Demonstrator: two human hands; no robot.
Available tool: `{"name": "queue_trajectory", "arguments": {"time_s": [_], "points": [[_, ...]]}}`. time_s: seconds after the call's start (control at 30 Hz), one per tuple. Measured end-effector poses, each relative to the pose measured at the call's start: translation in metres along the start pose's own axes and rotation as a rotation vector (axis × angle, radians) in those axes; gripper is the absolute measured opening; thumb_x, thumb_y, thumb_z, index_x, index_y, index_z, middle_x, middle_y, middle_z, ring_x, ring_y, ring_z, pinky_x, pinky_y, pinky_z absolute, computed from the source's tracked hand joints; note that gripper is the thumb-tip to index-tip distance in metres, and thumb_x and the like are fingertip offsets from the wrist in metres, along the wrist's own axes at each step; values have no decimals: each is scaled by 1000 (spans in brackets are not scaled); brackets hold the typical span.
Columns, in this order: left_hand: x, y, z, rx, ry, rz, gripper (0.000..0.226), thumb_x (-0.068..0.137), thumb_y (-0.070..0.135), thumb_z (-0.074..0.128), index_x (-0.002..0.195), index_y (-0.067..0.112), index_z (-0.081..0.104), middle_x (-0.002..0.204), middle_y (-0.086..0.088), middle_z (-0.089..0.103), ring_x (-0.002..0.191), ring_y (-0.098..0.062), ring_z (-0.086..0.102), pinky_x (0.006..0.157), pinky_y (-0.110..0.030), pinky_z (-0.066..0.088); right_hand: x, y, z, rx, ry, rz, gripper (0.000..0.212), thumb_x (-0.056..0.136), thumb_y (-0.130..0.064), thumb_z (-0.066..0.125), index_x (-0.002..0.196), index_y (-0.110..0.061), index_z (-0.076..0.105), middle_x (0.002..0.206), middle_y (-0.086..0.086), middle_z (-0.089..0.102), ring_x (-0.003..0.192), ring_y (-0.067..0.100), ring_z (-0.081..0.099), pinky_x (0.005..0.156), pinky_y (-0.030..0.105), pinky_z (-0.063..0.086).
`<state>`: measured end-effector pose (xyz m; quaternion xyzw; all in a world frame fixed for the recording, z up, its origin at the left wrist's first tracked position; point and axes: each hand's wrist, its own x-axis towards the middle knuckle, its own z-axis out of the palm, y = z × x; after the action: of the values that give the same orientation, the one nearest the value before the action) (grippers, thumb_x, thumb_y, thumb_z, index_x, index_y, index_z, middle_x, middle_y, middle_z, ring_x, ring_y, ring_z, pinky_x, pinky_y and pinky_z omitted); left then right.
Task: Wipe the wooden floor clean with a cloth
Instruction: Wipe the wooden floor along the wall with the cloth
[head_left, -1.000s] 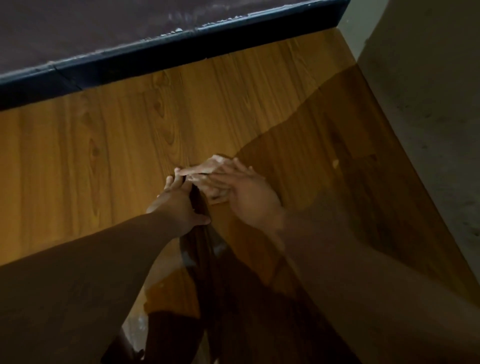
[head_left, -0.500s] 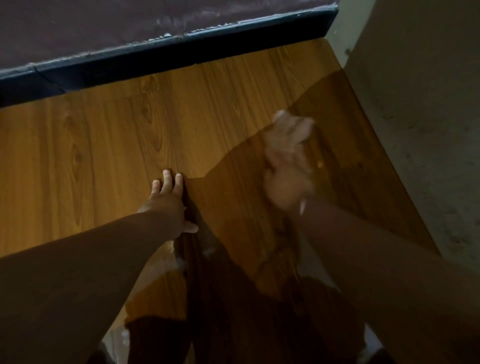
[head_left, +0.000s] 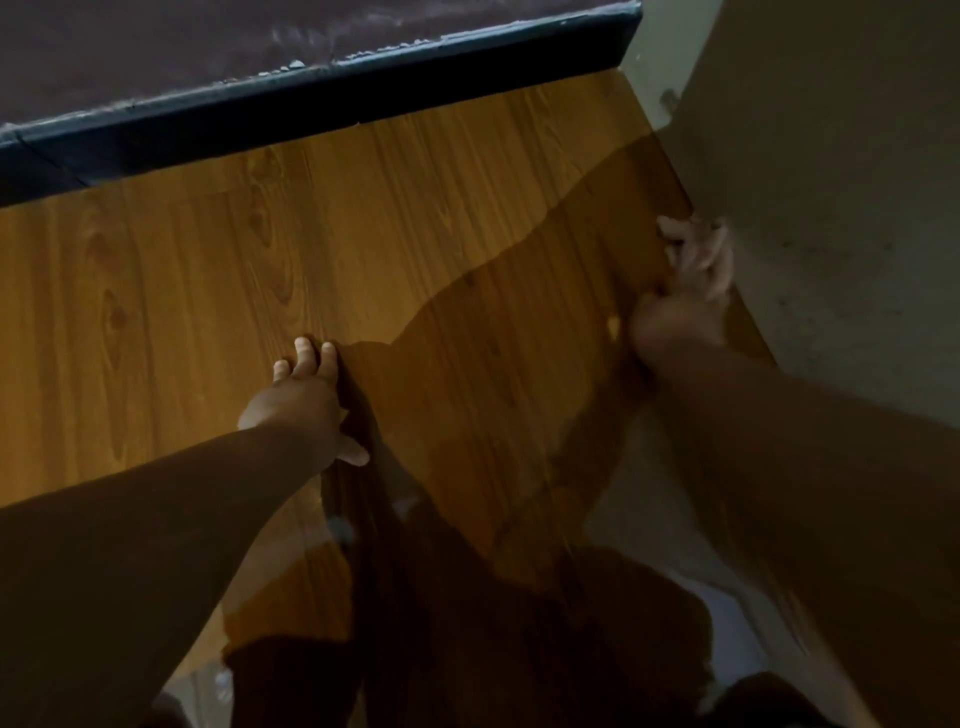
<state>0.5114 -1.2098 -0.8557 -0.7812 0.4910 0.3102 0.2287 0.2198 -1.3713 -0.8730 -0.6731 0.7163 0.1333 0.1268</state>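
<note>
Right hand (head_left: 685, 296) at wall (head_left: 841, 218), left hand (head_left: 301, 405) flat

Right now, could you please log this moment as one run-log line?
phase: wiping | left hand: flat on wooden floor | right hand: on cloth beside wall, blurred

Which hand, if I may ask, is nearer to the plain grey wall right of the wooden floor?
Right. The right hand is at the foot of the plain grey wall; the left hand rests flat on the wooden floor, far from it.
</note>
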Motion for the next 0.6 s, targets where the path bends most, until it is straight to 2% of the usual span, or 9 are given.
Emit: {"name": "queue_trajectory", "arguments": {"time_s": [0.07,0.13,0.2,0.23,0.3,0.43,0.5,0.57,0.6], "points": [[0,1,-1,9,11,-4,129,69,42,81,151,16,-16,158,-8,-20,147,-31,0,113,-46,30,-26,-51,7,-28,57,-180,40,98,-15,33,126,8,49,139,30,44,131,47,38,103,59,31],[0,1,-1,9,7,-7,130,69,42,81,151,16,-16,158,-8,-20,147,-31,0,113,-46,28,-54,-87,23,144,-3,-540,42,96,-9,37,136,-5,50,139,27,46,127,39,46,101,48,39],[1,1,-2,0,12,-2,130,68,42,82,151,16,-15,158,-8,-20,147,-31,0,113,-46,28,-69,-98,27,283,-67,-894,55,96,-4,40,149,-18,32,155,18,29,140,28,32,114,42,26],[1,0,-2,-4,13,0,130,68,42,82,151,16,-15,158,-8,-20,147,-31,0,112,-46,28,-65,-90,29,245,-68,-984,55,98,-6,41,150,-22,30,158,8,25,145,23,23,118,43,18],[0,-1,-1,-4,11,0,131,67,43,82,151,17,-15,158,-8,-20,147,-30,0,112,-45,30,-44,-60,36,131,-77,-873,50,100,-17,44,148,-27,33,159,-2,23,148,20,12,119,42,10],[-1,-2,1,-3,36,6,130,67,43,82,151,18,-14,158,-7,-19,147,-30,1,110,-44,31,2,36,27,148,46,-264,52,101,-25,39,152,-25,26,159,1,23,146,24,17,118,43,17],[-1,-2,0,7,42,2,130,67,43,82,151,17,-14,159,-7,-18,147,-30,2,110,-44,32,3,55,20,74,61,15,57,101,-27,32,155,-24,12,162,-3,10,148,25,10,118,47,17],[-1,-2,0,10,32,3,130,67,44,82,151,17,-14,159,-7,-18,147,-30,1,110,-45,32,-11,39,28,-1,149,108,56,100,-28,24,153,-13,13,162,6,8,148,31,8,117,48,16],[0,-1,0,9,33,6,130,67,44,82,151,17,-14,158,-7,-19,147,-30,1,110,-45,32,-24,24,34,-26,166,63,53,99,-26,24,149,-6,26,158,14,20,145,34,16,118,47,14]]}}
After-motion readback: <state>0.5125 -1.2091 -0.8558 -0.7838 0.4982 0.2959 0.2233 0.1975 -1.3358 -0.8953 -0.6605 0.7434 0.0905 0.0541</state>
